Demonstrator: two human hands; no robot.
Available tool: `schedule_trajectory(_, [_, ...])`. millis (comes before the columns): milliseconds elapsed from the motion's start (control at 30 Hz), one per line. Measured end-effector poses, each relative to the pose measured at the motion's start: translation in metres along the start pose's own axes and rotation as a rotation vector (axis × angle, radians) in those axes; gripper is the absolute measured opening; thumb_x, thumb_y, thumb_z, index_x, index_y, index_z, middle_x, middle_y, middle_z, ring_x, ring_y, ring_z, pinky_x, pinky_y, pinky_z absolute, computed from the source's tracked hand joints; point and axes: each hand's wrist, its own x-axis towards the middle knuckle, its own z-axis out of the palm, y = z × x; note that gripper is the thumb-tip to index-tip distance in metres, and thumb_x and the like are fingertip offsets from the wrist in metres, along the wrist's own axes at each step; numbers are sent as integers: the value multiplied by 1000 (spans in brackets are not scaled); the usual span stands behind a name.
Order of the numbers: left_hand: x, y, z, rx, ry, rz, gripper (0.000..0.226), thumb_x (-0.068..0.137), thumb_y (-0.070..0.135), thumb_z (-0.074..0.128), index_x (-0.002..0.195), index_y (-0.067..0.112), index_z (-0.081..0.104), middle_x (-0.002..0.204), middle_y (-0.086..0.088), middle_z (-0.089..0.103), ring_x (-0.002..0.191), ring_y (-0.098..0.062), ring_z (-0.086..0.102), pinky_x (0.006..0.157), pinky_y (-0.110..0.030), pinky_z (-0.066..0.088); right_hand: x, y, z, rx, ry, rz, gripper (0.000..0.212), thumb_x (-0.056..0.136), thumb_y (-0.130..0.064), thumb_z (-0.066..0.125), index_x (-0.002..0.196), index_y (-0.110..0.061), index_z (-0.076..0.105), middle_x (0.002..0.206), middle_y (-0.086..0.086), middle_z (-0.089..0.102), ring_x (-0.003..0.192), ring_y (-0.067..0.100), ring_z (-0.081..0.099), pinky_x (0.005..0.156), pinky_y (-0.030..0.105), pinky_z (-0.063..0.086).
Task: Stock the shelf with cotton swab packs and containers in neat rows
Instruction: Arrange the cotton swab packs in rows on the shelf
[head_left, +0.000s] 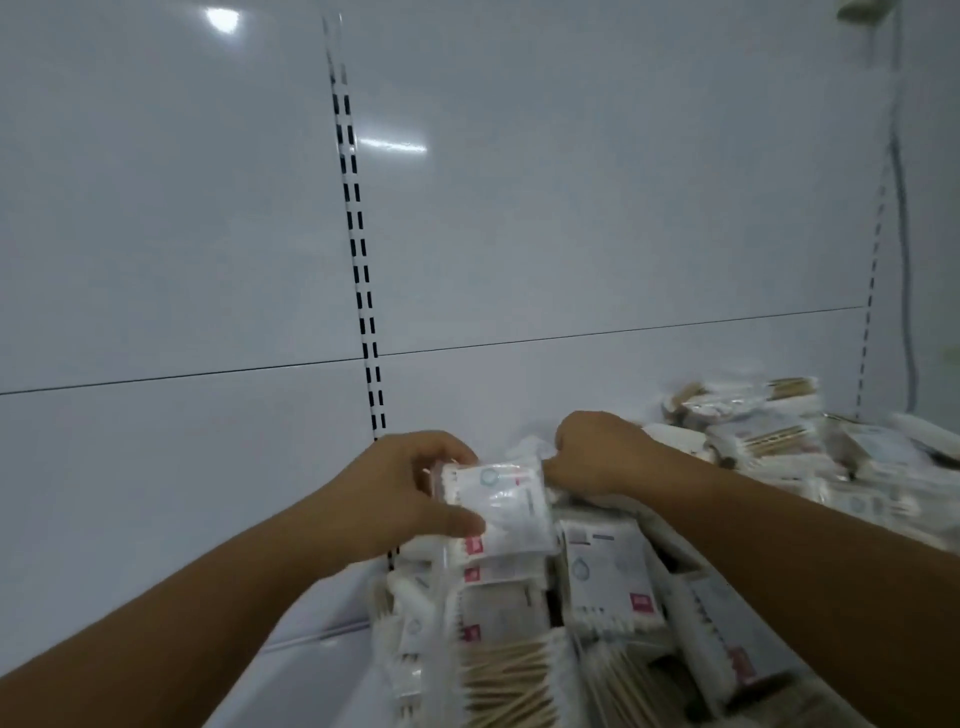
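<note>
A white back panel (571, 208) fills the upper frame. Loose swab packs (753, 431) heap at right; a tidier row (498, 613) stands lower centre. The left hand (410, 493) clamps one pack (506, 506) above that row, likely to slot it in; the right hand (597, 457) curls behind it, grip unclear.

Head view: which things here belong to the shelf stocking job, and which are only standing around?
For the job:
held swab pack, gripped by the left hand
right hand, at the packs
stacked packs
loose pile of packs
shelf

Not for the job:
slotted upright
back panel
cable
</note>
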Motion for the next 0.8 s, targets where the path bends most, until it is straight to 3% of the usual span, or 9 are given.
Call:
schedule_trajectory(100, [-1,-5,-18,-278,168,-108,54,62,-10,81,99,27,68,85,0,75,75,-16,72,59,-22,55,9,7,-12,214,76,-47,29,80,-38,70,75,-12,58,70,-2,52,61,10,48,50,23,32])
schedule_trajectory(167, [-2,-14,-25,-390,268,-178,51,66,-14,75,106,16,64,84,-6,75,73,-19,73,55,-22,54,7,6,-20,632,127,-37,26,80,-27,74,89,-5,63,76,3,60,62,13,52,53,21,39])
schedule_trajectory(233, [-6,-21,-28,-451,327,-235,33,74,-10,69,102,8,66,85,-10,75,72,-19,72,57,-24,54,0,-2,-23,1103,-39,-88,25,80,-16,75,92,2,63,79,11,66,65,19,61,59,23,48])
schedule_trajectory(300, [-8,-26,-27,-468,328,-266,22,82,-3,64,99,9,70,87,-9,74,71,-16,71,63,-28,55,-10,-19,-15,1211,-230,-180,16,77,-10,76,84,-1,65,81,12,72,72,21,70,64,25,56])
schedule_trajectory(433, [-9,-23,-21,-674,209,-234,24,93,27,58,112,18,68,104,-7,73,89,-20,71,71,-34,57,-24,-51,4,923,-170,-267,39,72,-26,82,88,3,62,85,17,71,71,18,70,66,31,59])
schedule_trajectory(533, [-17,-25,-20,-893,131,-249,61,77,61,54,120,18,63,116,-10,70,105,-29,67,78,-38,57,-29,-57,3,811,-37,-300,46,72,-39,80,85,1,62,76,12,70,58,10,63,56,25,52])
schedule_trajectory(667, [-21,-37,-13,-705,231,-160,30,85,22,67,115,17,66,94,-9,72,85,-23,71,72,-33,56,-33,-58,4,732,-100,-353,27,76,-46,75,77,-22,63,67,-9,66,60,8,65,51,21,50])
schedule_trajectory(733, [-23,-47,-19,-713,344,-183,24,87,9,63,111,14,66,84,-6,73,79,-22,71,67,-32,56,-30,-52,3,599,-149,-371,34,80,-46,70,106,-25,62,99,-10,66,79,7,66,64,23,55])
schedule_trajectory(800, [-30,-57,-28,-731,387,-209,22,89,7,61,109,14,66,91,-8,74,83,-23,72,67,-33,57,-24,-41,2,211,-148,-393,54,79,-48,70,126,-24,55,123,-10,55,101,8,58,82,22,48])
